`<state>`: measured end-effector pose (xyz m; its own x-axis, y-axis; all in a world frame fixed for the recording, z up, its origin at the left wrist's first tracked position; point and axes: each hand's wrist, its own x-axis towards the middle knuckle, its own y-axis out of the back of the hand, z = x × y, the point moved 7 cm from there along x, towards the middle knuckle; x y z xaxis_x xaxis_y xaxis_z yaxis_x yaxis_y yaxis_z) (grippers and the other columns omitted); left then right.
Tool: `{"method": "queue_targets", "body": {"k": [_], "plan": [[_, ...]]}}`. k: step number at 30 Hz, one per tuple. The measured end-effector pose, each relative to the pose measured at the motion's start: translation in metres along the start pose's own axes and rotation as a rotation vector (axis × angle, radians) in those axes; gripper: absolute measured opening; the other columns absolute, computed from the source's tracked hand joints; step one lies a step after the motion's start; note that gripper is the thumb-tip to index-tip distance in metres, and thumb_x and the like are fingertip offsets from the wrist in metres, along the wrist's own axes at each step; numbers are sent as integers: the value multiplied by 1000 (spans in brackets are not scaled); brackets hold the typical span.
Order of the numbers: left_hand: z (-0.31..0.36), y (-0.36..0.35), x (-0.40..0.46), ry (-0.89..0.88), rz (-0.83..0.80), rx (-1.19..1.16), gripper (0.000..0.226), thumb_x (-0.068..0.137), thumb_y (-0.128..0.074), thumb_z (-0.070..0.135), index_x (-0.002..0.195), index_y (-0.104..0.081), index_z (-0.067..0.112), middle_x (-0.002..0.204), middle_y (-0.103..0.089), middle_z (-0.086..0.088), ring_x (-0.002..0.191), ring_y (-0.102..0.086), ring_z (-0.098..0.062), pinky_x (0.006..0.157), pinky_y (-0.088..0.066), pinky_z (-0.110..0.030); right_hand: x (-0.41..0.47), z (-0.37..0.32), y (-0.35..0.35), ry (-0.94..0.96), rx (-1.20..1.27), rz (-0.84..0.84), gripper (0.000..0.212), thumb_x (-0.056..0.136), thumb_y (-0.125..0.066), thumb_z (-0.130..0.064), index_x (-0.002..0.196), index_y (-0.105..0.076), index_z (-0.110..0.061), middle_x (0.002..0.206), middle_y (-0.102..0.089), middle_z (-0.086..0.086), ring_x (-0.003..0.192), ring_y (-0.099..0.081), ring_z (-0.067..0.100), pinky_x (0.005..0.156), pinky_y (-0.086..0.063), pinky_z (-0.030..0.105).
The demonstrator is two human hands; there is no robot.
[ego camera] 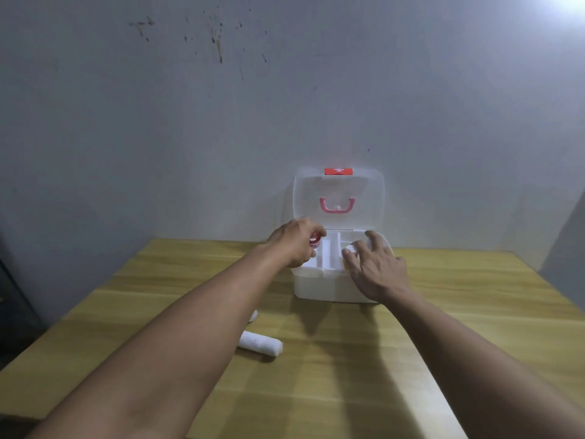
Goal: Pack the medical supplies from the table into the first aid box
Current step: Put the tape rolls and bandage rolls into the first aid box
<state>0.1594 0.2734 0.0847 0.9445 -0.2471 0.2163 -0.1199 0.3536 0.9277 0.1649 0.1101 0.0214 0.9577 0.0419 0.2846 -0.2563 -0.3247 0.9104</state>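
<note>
A white plastic first aid box (319, 288) with its clear lid up stands on a wooden table (474, 312). The left hand (296, 242) pinches a small red ring-shaped item (315, 239) over the box's left compartment. The right hand (376, 267), fingers spread, rests on a white round item (350, 249) at the right compartment. A white gauze roll (260, 342) lies on the table nearer the person, below the left forearm.

both bare forearms stretch forward; the left hand (296, 240) curls, fingers closed around something small; the right hand (376, 267) spreads palm-down, fingers splayed
</note>
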Motion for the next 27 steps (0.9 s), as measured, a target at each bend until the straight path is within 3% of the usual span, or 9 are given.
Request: {"method": "queue_targets", "body": {"k": [8,14,18,20,24,27], "plan": [[-10,-15,6,24,-102,21,41,79,-76,22,118,-65,24,116,-67,0,99,-62,-19,88,-51,-33,0,1,0,4,0,5,51,92,-21,-57,126,-49,-31,155,-20,0,136,-36,25,98,-36,48],[-16,-19,4,81,-101,-55,42,88,-66,27,129,-60,19,135,-59,-2,125,-54,-22,105,-43,-37,1,2,0,2,4,15,53,92,-20,-58,126,-50,-31,155,-21,0,136,-37,25,98,-35,48],[-24,-14,-2,118,33,-130,36,94,-50,19,127,-63,16,141,-56,-5,132,-49,-22,110,-38,-34,1,2,0,3,3,21,53,91,-20,-58,123,-52,-31,154,-23,0,133,-39,26,96,-36,48],[-23,-18,-10,92,21,-132,41,96,-41,19,132,-57,12,149,-45,-6,141,-39,-21,116,-29,-37,1,2,0,1,2,23,52,91,-20,-57,123,-52,-31,154,-23,0,133,-40,27,96,-36,48],[-17,-43,-25,28,-221,71,50,103,-21,26,151,-26,12,164,-8,-1,151,-4,-18,118,3,-59,2,2,-1,3,-4,22,53,91,-20,-58,124,-51,-31,154,-23,0,133,-40,27,96,-36,48],[-18,-40,-24,26,-187,14,52,99,-29,20,150,-28,16,163,-13,3,151,0,-18,117,7,-61,2,2,-1,2,-1,18,53,92,-20,-58,126,-50,-31,155,-22,0,133,-40,27,97,-35,49]]}}
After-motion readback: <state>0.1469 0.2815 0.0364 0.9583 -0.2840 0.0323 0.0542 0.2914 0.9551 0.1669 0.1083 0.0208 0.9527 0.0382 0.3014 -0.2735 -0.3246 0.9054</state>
